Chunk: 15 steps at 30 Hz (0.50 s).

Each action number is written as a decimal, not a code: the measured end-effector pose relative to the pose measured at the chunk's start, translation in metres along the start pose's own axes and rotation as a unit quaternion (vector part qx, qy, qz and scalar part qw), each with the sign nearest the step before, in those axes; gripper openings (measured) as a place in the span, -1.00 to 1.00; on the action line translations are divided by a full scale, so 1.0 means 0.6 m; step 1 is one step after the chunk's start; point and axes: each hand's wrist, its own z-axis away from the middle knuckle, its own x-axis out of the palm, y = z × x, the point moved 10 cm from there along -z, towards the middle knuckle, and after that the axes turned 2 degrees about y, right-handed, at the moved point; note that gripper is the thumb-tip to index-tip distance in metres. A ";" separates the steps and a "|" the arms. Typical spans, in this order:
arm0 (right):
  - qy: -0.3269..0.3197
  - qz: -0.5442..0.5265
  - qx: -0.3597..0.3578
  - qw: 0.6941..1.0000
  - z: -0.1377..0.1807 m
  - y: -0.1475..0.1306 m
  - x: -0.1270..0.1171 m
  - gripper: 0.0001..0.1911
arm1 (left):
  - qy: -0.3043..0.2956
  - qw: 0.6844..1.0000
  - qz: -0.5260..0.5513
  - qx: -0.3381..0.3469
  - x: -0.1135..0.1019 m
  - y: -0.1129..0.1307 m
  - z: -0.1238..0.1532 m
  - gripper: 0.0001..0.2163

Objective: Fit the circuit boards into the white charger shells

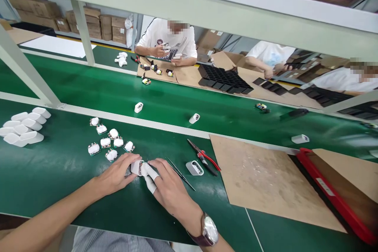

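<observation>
My left hand and my right hand meet over a small white charger shell on the green bench mat. Both hands pinch it between their fingertips. The right hand wears white finger cots and a wristwatch. Just beyond the hands lie several white charger inserts with circuit boards. An open white shell lies to the right of my right hand, past thin tweezers.
A pile of white shells sits far left. Red-handled cutters, a brown board and a red tray lie to the right. Loose shells ride the green conveyor. Other people work across it.
</observation>
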 end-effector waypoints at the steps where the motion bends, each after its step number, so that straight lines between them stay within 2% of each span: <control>1: -0.003 -0.003 -0.001 1.000 0.000 0.000 0.001 -0.78 | 0.000 1.000 0.002 0.000 -0.001 0.001 0.000 -0.40; 9: -0.040 -0.007 0.016 0.999 -0.002 0.005 0.020 -0.78 | -0.012 1.000 0.020 0.004 0.001 0.015 -0.003 -0.48; 15: 0.013 -0.049 0.032 0.998 -0.006 0.007 0.011 -0.84 | -0.041 0.996 0.064 -0.037 0.012 0.000 0.001 -0.44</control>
